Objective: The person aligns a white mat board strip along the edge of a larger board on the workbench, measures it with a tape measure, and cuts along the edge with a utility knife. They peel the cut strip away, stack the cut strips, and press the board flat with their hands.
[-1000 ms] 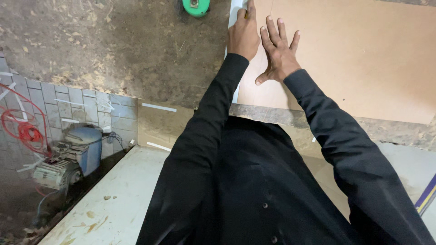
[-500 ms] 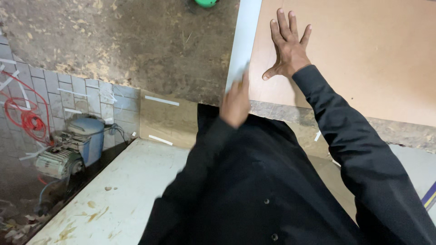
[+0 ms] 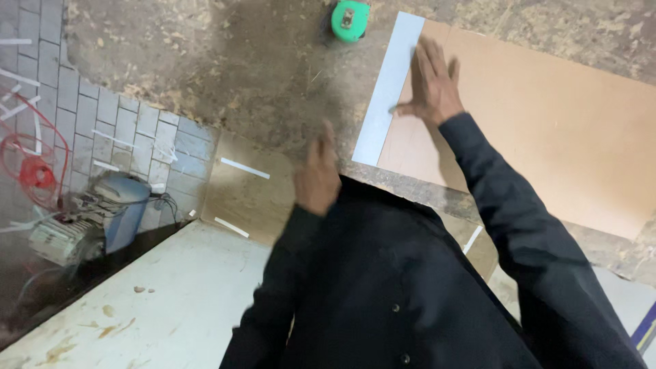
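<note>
Dusty, sawdust-strewn concrete flooring (image 3: 205, 82) fills the upper part of the head view, and on it lies a large flat brown fibreboard panel (image 3: 547, 137) with a long pale grey-white strip (image 3: 389, 85) laid along its left edge. The person's right hand (image 3: 432, 85) lies flat on the panel with fingers spread, palm down, its thumb reaching toward the strip; it grips nothing and only presses. The left hand (image 3: 318, 171) hangs in the air near the body, blurred, well apart from the strip, and whether its fingers are curled or loose cannot be told; nothing shows in it. A round green tape measure (image 3: 350, 19) sits on the floor just beyond the strip's far end. Lower left, a grey-tiled patch (image 3: 130, 130), a red cable coil (image 3: 31, 171) and a small blue-and-grey machine (image 3: 89, 219) stand beside a pale scuffed board (image 3: 137, 301). To hold this well, the pressing hand probably ought to bear straight down near the strip, so that the panel does not slide on the gritty floor and the strip stays flush with the edge.
</note>
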